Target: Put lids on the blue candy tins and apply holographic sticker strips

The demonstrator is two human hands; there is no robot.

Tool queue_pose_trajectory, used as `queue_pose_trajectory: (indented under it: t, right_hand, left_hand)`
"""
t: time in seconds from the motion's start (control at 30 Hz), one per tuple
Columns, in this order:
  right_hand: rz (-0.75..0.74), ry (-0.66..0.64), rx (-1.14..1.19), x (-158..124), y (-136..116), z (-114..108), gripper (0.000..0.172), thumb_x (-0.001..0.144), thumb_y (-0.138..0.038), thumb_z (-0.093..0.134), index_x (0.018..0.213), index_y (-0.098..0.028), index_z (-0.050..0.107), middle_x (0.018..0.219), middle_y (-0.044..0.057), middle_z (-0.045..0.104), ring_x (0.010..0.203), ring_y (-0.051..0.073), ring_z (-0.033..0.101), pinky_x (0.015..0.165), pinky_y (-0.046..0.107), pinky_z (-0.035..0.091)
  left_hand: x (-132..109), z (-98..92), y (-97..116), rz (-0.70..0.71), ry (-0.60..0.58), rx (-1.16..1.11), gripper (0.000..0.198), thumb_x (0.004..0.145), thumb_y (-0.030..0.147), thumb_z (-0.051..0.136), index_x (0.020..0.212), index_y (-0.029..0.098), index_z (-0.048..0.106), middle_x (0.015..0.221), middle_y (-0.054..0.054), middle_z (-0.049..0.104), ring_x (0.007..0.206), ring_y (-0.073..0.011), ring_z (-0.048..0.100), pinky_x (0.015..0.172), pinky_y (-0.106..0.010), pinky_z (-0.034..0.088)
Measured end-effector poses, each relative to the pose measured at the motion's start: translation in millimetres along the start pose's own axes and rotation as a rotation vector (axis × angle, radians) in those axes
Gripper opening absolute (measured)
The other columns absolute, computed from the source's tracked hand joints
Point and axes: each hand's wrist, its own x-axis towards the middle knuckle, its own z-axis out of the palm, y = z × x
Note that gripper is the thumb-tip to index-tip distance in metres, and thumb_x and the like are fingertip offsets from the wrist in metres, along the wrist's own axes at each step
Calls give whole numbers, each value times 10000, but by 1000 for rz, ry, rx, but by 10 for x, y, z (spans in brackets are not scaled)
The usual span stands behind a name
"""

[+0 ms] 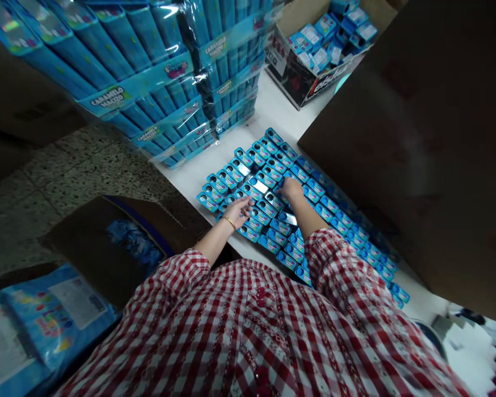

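Note:
Rows of small blue boxes [324,214] stand close together on a white table [273,105], each with a round spot at one end of its top. Some tops show a dark round opening, others a blue disc. My left hand [237,212], with a gold bangle at the wrist, rests over the near left boxes, its fingers apart and holding nothing I can see. Among the middle rows, my right hand [291,188] reaches down with fingers curled together at the box tops. Whatever lies between those fingertips is hidden.
Plastic-wrapped stacks of blue packs [149,118] rise at the back left. An open carton [306,88] of blue boxes stands behind. A large brown cardboard box [380,138] borders the right side. Lower left are an open box [95,242] and blue bags [58,314].

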Motion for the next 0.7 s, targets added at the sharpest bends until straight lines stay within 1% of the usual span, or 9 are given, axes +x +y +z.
queue_pose_trajectory:
  t: [0.1, 0.2, 0.27, 0.33, 0.4, 0.43, 0.53, 0.6, 0.7]
  right_hand:
    - [-6, -29, -70, 41, -53, -68, 481, 707, -293, 718, 1143, -134, 592, 1161, 172, 610, 1053, 291, 590, 820, 346, 476]
    - [-52, 59, -73, -117, -66, -45, 464, 755, -287, 677, 1182, -136, 571, 1117, 173, 624, 1042, 298, 591, 827, 368, 470]
    - [-159, 172, 28, -331, -102, 48, 368, 823, -288, 594, 1172, -170, 582, 1094, 146, 631, 1011, 275, 599, 828, 369, 466]
    - [-380, 234, 216, -576, -183, 202, 271, 867, -282, 525, 1108, -210, 625, 1090, 104, 630, 981, 229, 601, 840, 339, 460]
    - [-604, 197, 419, -782, -287, 378, 221, 872, -270, 513, 1022, -227, 668, 1048, 68, 639, 956, 190, 595, 854, 304, 453]
    - [-657, 157, 508, -856, -333, 459, 203, 866, -262, 520, 978, -224, 685, 1000, 57, 649, 931, 179, 595, 848, 295, 453]
    - [-620, 0, 683, -964, -381, 618, 172, 843, -269, 554, 887, -194, 702, 847, 38, 657, 815, 169, 597, 783, 298, 466]
    - [-635, -58, 719, -999, -340, 644, 162, 822, -288, 590, 873, -179, 698, 834, 40, 655, 819, 173, 594, 778, 305, 466]
    - [-746, -5, 704, -1089, -260, 605, 171, 803, -308, 624, 901, -185, 690, 936, 66, 658, 938, 193, 580, 847, 320, 449]
  left_hand:
    - [-4, -37, 28, -4, -4, -42, 60, 815, 127, 568, 860, 119, 607, 652, -13, 607, 472, -43, 519, 407, -140, 318]
    - [1, -76, 70, -31, -52, -116, 158, 864, 255, 529, 868, 115, 600, 721, -58, 638, 576, -90, 593, 491, -180, 423]
    - [-8, -76, 101, -38, -109, -158, 257, 890, 350, 481, 900, 119, 593, 801, -93, 658, 699, -136, 638, 600, -235, 492]
    - [-33, -38, 118, -36, -163, -186, 340, 904, 428, 426, 937, 128, 583, 825, -93, 657, 752, -153, 640, 666, -267, 509]
    - [-72, 31, 105, -46, -184, -197, 400, 902, 486, 394, 964, 135, 575, 771, -67, 638, 708, -140, 621, 642, -251, 494]
    - [-95, 69, 86, -60, -182, -197, 427, 898, 511, 383, 983, 136, 570, 745, -56, 627, 684, -136, 610, 618, -242, 482]
    - [-171, 155, 2, -109, -144, -189, 514, 883, 571, 352, 1069, 131, 540, 772, -64, 631, 733, -159, 618, 608, -246, 471]
    - [-215, 175, -50, -134, -117, -184, 563, 873, 599, 338, 1135, 130, 506, 856, -89, 646, 825, -190, 630, 657, -277, 484]
    - [-261, 166, -85, -122, -108, -186, 619, 852, 636, 339, 1195, 136, 462, 952, -114, 648, 902, -220, 626, 708, -317, 491]
